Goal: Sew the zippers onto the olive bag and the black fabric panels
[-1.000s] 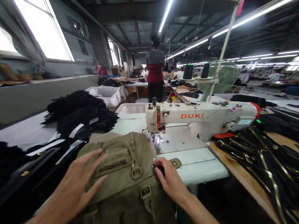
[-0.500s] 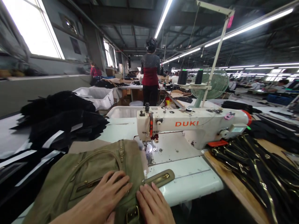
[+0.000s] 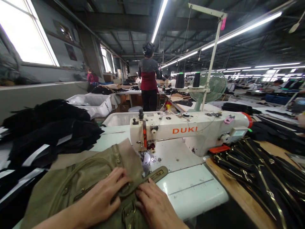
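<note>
An olive-green canvas bag piece (image 3: pixel 54 187) with zips, a metal buckle and a curved handle lies at the left of the sewing machine (image 3: pixel 166 127). My left hand (image 3: pixel 102 197) rests on it, fingers bent and thumb held apart, fingertips by the near end of a green strap (image 3: pixel 154 175). This strap, with a brass fitting near its rounded tip, points right across the machine bed. My right hand (image 3: pixel 154 200) has its fingers curled over the strap's lower edge, beside the buckle (image 3: pixel 128 213). What lies beneath both palms is hidden.
Black fabric pieces (image 3: pixel 57 124) are heaped at the left. Black straps with gold-coloured trim (image 3: pixel 257 178) cover a wooden board (image 3: pixel 233 184) at the right. White bins (image 3: pixel 92 105), a thread stand (image 3: pixel 209 63) and a fan (image 3: pixel 214 86) stand behind. A person (image 3: pixel 149 76) faces away.
The strap has been drawn closer in to the bag's middle, and my right fingers have curled on it. My left fingers have bent and lifted, thumb now showing. The view has shifted slightly right.
</note>
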### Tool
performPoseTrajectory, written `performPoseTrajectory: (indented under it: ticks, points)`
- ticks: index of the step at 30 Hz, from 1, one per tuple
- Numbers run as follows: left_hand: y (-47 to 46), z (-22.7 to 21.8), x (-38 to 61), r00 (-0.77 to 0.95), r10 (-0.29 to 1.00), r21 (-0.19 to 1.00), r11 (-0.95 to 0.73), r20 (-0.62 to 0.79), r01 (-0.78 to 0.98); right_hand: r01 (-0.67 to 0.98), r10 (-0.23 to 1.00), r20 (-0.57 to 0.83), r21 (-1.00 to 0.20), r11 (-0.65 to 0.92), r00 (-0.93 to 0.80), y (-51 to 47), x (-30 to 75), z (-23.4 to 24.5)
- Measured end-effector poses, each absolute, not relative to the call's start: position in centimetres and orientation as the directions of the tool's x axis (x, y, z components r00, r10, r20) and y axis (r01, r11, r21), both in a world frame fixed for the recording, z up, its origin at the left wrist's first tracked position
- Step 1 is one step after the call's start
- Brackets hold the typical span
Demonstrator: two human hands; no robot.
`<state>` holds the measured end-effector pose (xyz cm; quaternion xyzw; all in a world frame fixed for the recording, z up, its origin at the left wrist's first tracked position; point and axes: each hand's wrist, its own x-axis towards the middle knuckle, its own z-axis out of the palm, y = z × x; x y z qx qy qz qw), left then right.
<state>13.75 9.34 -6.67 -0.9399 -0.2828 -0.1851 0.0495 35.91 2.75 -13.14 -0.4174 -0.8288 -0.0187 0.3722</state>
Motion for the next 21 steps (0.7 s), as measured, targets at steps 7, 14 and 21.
performPoseTrajectory:
  ticks: [7, 14, 21]
  points:
    - [11.4, -9.3, 14.7, 0.769, 0.534, 0.083, -0.836, 0.352, 0.542, 0.776, 0.658, 0.645, -0.157, 0.611, -0.388, 4.0, 36.1, -14.8]
    - [9.6, -10.4, 14.3, 0.726, 0.515, 0.006, -0.817, 0.455, 0.576, 0.728, 0.497, 0.732, -0.003, 0.685, -0.465, 4.1, 37.1, -15.7]
    - [9.6, -6.6, 16.1, 0.872, 0.369, -0.039, -0.915, 0.323, 0.402, 0.773, 0.499, 0.782, -0.034, 0.633, -0.374, 3.7, 36.8, -15.7]
